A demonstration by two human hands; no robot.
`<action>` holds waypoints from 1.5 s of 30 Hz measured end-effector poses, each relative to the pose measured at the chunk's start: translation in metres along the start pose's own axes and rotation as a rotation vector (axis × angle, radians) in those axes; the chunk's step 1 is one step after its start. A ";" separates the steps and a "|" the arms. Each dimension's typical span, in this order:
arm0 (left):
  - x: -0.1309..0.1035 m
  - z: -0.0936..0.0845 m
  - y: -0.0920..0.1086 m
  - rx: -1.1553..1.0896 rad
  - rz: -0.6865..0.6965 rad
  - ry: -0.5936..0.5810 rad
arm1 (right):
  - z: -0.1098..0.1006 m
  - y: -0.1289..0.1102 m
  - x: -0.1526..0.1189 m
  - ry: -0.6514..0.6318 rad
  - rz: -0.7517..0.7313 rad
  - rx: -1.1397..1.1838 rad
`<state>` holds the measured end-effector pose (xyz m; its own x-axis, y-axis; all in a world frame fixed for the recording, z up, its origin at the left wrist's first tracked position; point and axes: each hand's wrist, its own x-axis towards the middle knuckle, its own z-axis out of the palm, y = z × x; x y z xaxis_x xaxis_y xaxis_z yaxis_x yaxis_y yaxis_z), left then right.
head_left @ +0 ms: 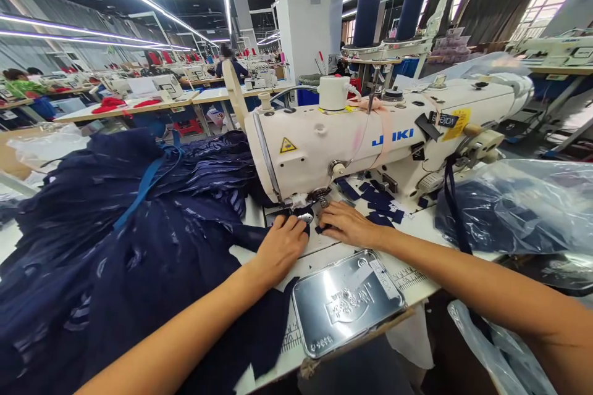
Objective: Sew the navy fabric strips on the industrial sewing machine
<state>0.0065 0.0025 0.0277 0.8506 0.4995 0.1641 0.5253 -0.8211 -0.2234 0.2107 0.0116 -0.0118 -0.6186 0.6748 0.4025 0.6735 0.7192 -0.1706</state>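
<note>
A white sewing machine [319, 142] stands across the table. My left hand [285, 241] lies on dark navy cloth [252, 236] just left of the needle area, fingers bent and together, pressing on the cloth. Close to the presser area from the right is my right hand [347, 224], its fingers drawn together beside a small dark piece; what its fingertips hold, if anything, is too small to make out. Small navy pieces [380, 200] are scattered behind my right hand. A shiny metal tin lid [347, 303] lies in front of both hands.
A large navy garment heap [139, 247] with a blue strip [143, 191] fills the left side. Plastic-wrapped dark cloth [519, 207] sits at the right. Thread cones [410, 12] stand behind. Other people and machines are farther back.
</note>
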 end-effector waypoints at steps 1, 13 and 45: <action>0.001 0.004 -0.001 0.028 0.025 -0.043 | 0.000 0.000 0.000 -0.006 0.008 0.013; -0.035 0.007 0.002 -0.199 -0.074 -0.074 | -0.005 0.008 0.005 -0.062 0.050 0.277; -0.036 0.020 0.004 -0.037 -0.017 -0.038 | 0.013 -0.027 0.038 -0.110 0.181 -0.104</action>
<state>-0.0216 -0.0129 0.0016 0.8421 0.5231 0.1309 0.5392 -0.8215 -0.1855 0.1637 0.0196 -0.0040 -0.5208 0.8091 0.2723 0.8118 0.5681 -0.1353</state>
